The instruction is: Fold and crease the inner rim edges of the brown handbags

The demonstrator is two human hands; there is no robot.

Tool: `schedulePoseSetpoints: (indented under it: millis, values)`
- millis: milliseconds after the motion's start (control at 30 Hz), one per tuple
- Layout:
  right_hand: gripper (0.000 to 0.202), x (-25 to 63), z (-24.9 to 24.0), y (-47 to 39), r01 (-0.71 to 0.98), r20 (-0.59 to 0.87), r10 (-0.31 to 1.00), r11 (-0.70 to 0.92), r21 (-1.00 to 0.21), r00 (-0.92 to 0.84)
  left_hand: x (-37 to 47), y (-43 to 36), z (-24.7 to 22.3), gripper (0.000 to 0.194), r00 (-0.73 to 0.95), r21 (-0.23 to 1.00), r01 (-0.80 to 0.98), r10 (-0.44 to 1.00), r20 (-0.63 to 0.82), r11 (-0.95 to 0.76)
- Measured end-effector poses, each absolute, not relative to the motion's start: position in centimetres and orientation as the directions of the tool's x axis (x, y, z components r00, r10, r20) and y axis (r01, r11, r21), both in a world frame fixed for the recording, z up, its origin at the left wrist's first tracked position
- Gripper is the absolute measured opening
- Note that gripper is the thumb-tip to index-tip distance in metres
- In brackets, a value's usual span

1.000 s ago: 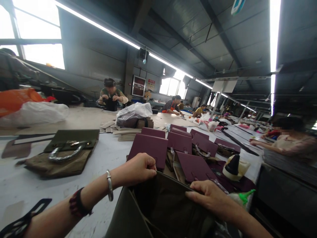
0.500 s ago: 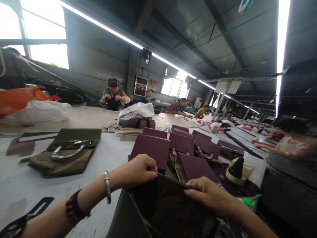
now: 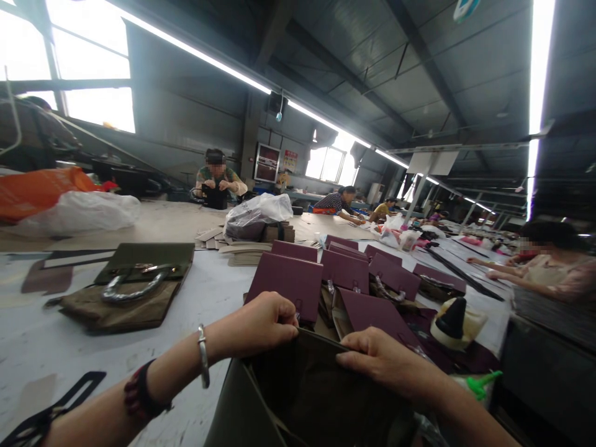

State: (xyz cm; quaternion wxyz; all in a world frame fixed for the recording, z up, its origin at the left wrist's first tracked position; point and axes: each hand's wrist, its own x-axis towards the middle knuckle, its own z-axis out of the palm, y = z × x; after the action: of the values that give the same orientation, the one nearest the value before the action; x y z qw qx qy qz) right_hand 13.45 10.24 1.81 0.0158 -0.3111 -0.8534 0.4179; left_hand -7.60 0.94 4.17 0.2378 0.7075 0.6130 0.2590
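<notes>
Olive bag [image 3: 298,397] at bench [image 3: 209,292] near edge: left hand [image 3: 263,323] still pinching rim; right hand [image 3: 384,360] has slid inward along rim, also clenched.

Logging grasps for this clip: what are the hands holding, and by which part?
Both the left hand and right hand grip the far top edge of the open olive bag.

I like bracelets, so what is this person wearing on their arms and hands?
Both arms are bare, with no sleeves or gloves. The left hand has a thin silver bangle at the wrist and a dark red and black band farther up the forearm. The right hand wears nothing that shows.
</notes>
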Motion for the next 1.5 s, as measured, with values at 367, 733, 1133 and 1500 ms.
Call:
schedulePoseSetpoints:
  millis: [367, 733, 1133, 1500]
  values:
    - [0.027, 13.0, 1.5, 10.5, 0.491, -0.218, 0.52, 0.474, -0.731, -0.826, -7.7, 1.3, 3.9, 0.017, 0.124, 0.651, 0.743, 0.988, 0.088, -0.152]
    - [0.028, 12.3, 1.6, 10.3, 0.458, -0.134, 0.512, 0.582, -0.672, -0.848, -7.4, 0.5, 4.0, 0.015, 0.139, 0.552, 0.808, 0.977, 0.165, -0.208]
    - [0.024, 11.9, 1.7, 10.0, 0.424, -0.023, 0.498, 0.712, -0.559, -0.867, -4.9, -2.6, 4.8, 0.017, 0.191, 0.186, 0.96, 0.974, 0.122, -0.212]
    - [0.023, 11.9, 2.3, 8.8, 0.446, 0.005, 0.518, 0.741, -0.501, -0.855, -5.7, -3.7, 4.1, 0.015, 0.04, 0.452, 0.886, 0.987, 0.154, -0.106]
